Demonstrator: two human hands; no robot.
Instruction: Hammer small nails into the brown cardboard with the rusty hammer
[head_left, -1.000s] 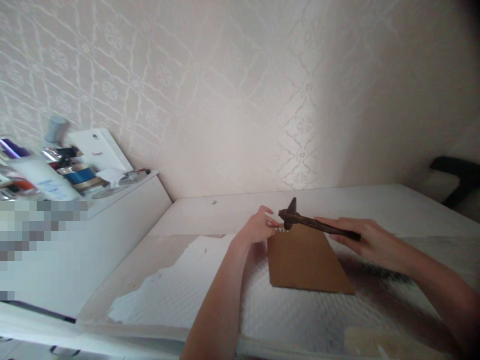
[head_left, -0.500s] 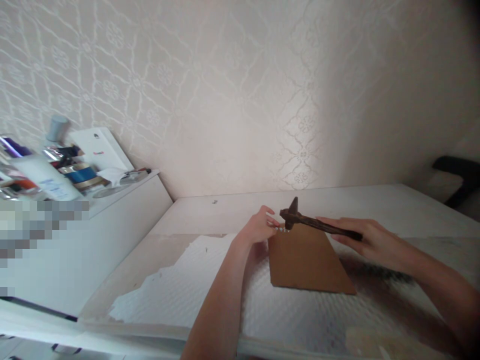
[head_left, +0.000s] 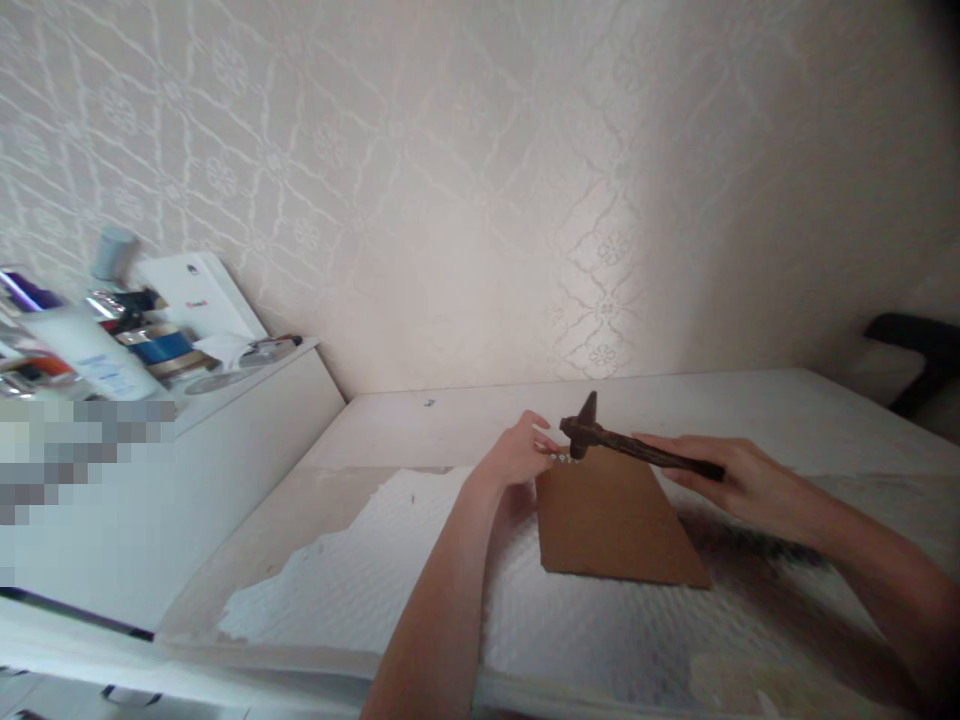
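Observation:
A brown board point(head_left: 611, 525) lies on a white textured sheet point(head_left: 390, 580) on the table point(head_left: 750, 400). Small shiny nails point(head_left: 561, 458) stand in a row at the board's far left corner. My left hand point(head_left: 517, 455) pinches at those nails, fingers pressed together at the board's edge. My right hand point(head_left: 739, 480) is wrapped round the handle of a dark old hammer point(head_left: 637, 450). The hammer's head hovers just above the nails, right beside my left fingertips.
A white cabinet point(head_left: 247, 420) stands to the left, lower part blurred, topped with bottles point(head_left: 82, 350), a white box point(head_left: 195, 295) and small clutter. A patterned wall rises behind the table. A dark chair arm point(head_left: 919, 350) shows at the far right.
The hammer head has risen very slightly above the nails. Both hands stay where they were.

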